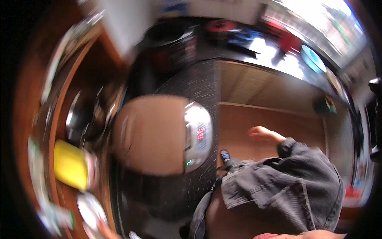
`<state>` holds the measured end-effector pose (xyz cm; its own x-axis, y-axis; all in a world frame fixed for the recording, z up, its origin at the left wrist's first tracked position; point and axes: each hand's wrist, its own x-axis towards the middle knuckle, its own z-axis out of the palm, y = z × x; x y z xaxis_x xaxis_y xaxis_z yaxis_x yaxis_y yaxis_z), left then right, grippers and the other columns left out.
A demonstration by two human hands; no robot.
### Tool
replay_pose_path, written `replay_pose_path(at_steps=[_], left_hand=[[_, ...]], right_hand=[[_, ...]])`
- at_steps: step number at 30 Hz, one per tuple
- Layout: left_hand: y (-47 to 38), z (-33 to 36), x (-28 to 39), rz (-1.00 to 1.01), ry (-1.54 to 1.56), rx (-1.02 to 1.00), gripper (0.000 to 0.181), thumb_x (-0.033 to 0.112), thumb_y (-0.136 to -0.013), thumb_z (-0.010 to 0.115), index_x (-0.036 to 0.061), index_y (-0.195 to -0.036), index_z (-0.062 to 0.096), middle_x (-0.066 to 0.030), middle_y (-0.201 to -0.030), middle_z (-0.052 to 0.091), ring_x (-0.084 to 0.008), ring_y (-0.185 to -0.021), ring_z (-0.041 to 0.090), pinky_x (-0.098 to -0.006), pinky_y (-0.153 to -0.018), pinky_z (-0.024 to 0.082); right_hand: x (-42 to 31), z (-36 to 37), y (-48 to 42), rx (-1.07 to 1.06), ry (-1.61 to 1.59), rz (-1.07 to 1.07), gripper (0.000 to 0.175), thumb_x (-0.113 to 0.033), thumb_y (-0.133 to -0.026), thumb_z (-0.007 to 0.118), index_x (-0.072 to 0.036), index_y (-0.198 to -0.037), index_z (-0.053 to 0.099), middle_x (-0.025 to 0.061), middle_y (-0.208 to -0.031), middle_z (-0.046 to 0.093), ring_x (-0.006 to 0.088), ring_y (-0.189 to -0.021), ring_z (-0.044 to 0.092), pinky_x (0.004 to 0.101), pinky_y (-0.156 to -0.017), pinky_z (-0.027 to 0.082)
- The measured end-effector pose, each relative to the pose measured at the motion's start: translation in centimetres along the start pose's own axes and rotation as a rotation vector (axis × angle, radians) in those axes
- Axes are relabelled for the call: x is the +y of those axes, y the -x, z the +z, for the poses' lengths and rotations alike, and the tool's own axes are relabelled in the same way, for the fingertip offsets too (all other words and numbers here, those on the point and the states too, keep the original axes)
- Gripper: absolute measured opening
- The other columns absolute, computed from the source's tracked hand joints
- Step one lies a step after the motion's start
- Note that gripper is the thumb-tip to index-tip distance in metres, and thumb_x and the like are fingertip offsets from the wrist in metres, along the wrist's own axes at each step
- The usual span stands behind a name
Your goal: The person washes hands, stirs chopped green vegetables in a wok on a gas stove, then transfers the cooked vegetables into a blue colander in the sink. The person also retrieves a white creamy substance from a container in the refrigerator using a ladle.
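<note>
At the lower left edge my left hand (106, 230) has its fingers on the rim of a white dish (91, 209), a bowl or plate, by the wooden shelf. Blur hides part of this grasp. My right hand (260, 133), in a grey denim sleeve, hangs low over the floor with nothing visible in it; its fingers are too blurred to make out. Before me on the dark speckled countertop (200, 79) sits a rice cooker (152, 134) with a brown lid and a lit red display.
The wooden shelf unit (64, 95) holds shiny metal cookware (85, 116) and a yellow container (71, 164). A large dark pot (167, 33) stands in the far corner. Along the far counter are a red item (220, 25) and a light blue basin (313, 59) near the window.
</note>
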<state>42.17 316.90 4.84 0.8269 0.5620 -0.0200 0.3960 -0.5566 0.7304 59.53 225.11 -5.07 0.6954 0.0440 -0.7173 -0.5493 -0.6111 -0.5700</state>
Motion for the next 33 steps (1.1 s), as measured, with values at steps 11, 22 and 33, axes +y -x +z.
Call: replay_pose_path(at_steps=[11,22,33], left_hand=[[1.3,29.8,26.4,0.462,0.242,-0.057,0.06,0.037,-0.093,0.054,-0.0021,-0.137,0.042,-0.0193,-0.134,0.05,-0.0273,-0.122,0.048,-0.0397,-0.105,0.035],[15.0,43.2,42.3,0.594,0.442,-0.432,0.056,0.036,-0.094,0.055,-0.0011,-0.134,0.045,-0.0198,-0.132,0.052,-0.0282,-0.122,0.049,-0.0405,-0.105,0.036],[30.3,51.5,57.1,0.562,0.646,-0.459,0.053,0.035,-0.094,0.057,-0.0002,-0.132,0.047,-0.0204,-0.13,0.053,-0.029,-0.121,0.051,-0.0413,-0.105,0.037]], right_hand=[[1.9,1.5,2.4,0.003,-0.035,0.006,0.037,-0.023,-0.089,0.062,-0.011,-0.123,0.061,0.0076,-0.105,0.069,0.0155,-0.088,0.068,0.0327,-0.074,0.055],[13.6,-3.0,4.7,0.103,-0.338,-0.027,0.041,-0.025,-0.086,0.063,-0.01,-0.124,0.061,0.0073,-0.098,0.069,0.0159,-0.083,0.066,0.0322,-0.07,0.054],[35.9,-18.1,16.2,0.396,-0.631,0.01,0.038,-0.025,-0.086,0.063,-0.009,-0.12,0.063,0.0064,-0.1,0.069,0.0137,-0.078,0.066,0.03,-0.068,0.054]])
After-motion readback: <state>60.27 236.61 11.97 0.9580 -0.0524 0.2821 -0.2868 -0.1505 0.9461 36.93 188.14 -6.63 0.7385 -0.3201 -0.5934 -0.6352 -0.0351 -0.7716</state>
